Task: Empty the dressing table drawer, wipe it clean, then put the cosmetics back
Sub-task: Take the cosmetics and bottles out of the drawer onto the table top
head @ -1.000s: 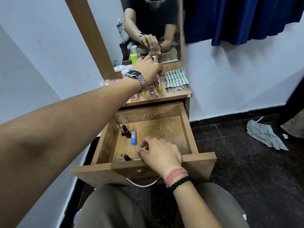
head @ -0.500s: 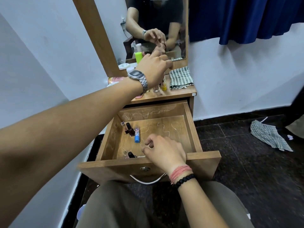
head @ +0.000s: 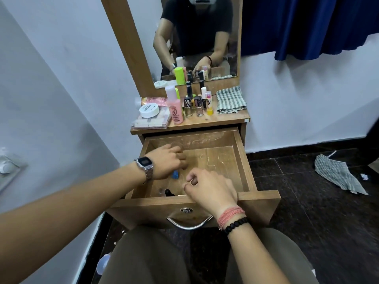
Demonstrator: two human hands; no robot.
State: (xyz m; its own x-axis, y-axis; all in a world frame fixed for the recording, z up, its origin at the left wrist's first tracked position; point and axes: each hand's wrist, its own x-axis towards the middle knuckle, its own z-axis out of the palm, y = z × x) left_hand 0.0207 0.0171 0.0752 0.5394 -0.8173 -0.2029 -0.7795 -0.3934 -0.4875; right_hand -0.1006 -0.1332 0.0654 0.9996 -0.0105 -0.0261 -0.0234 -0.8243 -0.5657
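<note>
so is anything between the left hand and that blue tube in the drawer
Nothing visible. The left hand hovers right over the blue tube in the drawer, partly hiding it; the right hand is off to the side.

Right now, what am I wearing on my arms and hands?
The left hand has a silver metal-link wristwatch with a dark rectangular digital face at the wrist. The right hand wears a bundle of pinkish-red threads wound round the wrist and, just behind it, a bracelet of black beads. Both forearms are bare, with no sleeves showing. No rings can be made out.
</note>
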